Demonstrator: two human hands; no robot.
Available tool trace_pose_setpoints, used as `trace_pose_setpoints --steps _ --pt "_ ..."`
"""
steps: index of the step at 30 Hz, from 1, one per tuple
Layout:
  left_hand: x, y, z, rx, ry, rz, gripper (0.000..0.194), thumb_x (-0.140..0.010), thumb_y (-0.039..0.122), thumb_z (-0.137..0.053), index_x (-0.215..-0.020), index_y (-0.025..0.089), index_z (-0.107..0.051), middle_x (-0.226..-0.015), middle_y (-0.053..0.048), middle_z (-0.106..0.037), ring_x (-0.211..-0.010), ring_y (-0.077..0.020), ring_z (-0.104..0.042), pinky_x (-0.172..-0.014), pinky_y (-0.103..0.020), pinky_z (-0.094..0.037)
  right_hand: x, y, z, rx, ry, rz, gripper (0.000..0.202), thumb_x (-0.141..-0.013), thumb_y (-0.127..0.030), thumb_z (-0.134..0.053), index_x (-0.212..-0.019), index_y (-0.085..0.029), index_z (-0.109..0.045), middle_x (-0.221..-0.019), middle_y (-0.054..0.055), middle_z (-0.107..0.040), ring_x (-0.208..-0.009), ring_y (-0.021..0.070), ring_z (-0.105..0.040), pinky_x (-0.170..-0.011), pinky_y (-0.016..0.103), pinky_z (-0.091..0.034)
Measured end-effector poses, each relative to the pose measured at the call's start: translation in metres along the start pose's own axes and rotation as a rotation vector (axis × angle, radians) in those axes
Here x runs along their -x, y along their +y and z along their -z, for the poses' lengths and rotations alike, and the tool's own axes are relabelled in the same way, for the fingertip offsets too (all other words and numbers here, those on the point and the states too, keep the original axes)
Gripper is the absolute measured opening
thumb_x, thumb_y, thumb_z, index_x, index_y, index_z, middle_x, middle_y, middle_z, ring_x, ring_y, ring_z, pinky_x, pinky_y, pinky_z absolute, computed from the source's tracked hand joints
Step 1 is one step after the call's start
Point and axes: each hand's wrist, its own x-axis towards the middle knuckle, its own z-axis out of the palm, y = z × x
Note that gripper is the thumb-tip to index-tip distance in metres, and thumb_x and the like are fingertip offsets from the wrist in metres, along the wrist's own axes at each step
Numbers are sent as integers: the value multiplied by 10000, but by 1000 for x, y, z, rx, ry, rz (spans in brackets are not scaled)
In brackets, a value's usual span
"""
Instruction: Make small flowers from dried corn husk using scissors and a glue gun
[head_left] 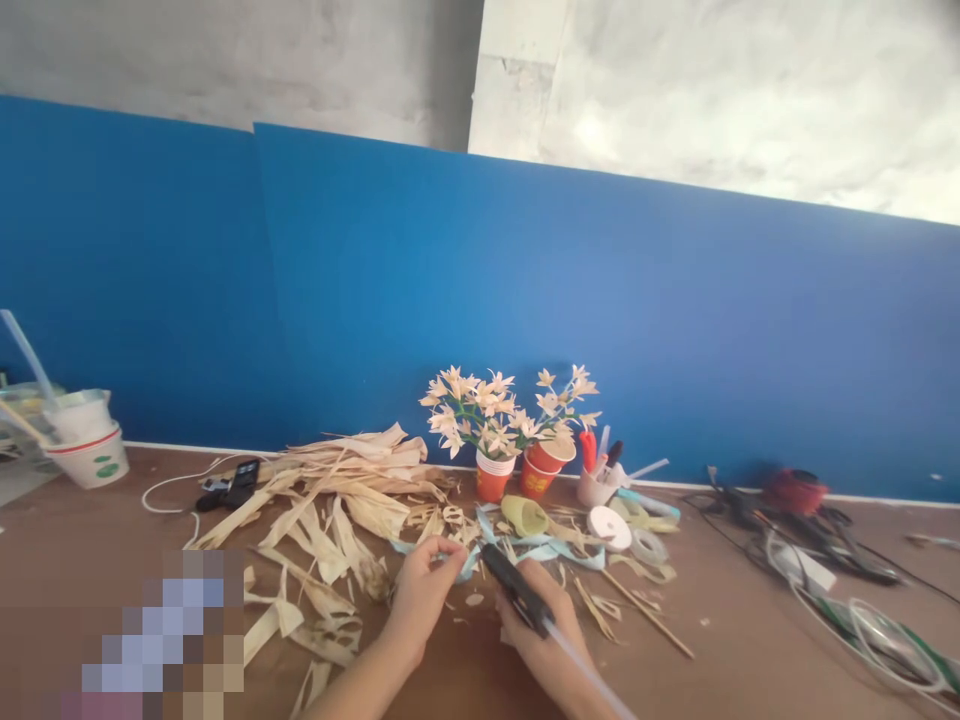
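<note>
My right hand (544,630) is wrapped round a black glue gun (517,590) with a clear glue stick (589,672) coming out of its rear. Its tip points up and left, toward my left hand (429,590), whose thumb and forefinger are pinched together. Whatever lies between those fingers is too small to make out. Beyond both hands are light blue strips (555,550) and a green husk piece (523,515). Pale flowers (480,405) stand in an orange paper cup (492,480), beside another flower-filled orange cup (536,475).
Dried husks (352,500) spread over the table's left-centre. A tool cup (595,487), white tape roll (609,528) and thin stick (652,615) lie right of centre. Cables (862,630) tangle at right. A white cup (90,455) stands far left, before a blue panel (450,290).
</note>
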Motion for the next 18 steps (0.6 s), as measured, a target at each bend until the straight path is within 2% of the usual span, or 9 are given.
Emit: trace_pose_setpoints --steps 5,10,18 --pt "0 -5 0 -31 3 -61 270 -667 432 -653 -680 166 -613 -565 41 -521 -546 -126 -471 -530 -216 -357 0 10 0 -23 -80 84 92 -810 -244 -516 -734 -207 -551 -763 37 -536 -690 179 -554 -644 268 -452" --pt "3 0 0 -102 -1 -130 197 -674 356 -633 -650 161 -649 -659 8 -574 -638 -151 -506 -626 -240 -388 1 12 -1 -2 -70 91 85 -794 -190 -530 -710 -202 -530 -761 32 -525 -684 169 -548 -637 256 -443" --pt "3 3 1 -159 11 -172 178 -687 331 -615 -642 164 -660 -710 -6 -602 -668 -163 -523 -656 -253 -386 2 15 -1 35 -64 65 138 -759 -123 -509 -656 -204 -468 -756 25 -497 -670 161 -538 -622 256 -435"
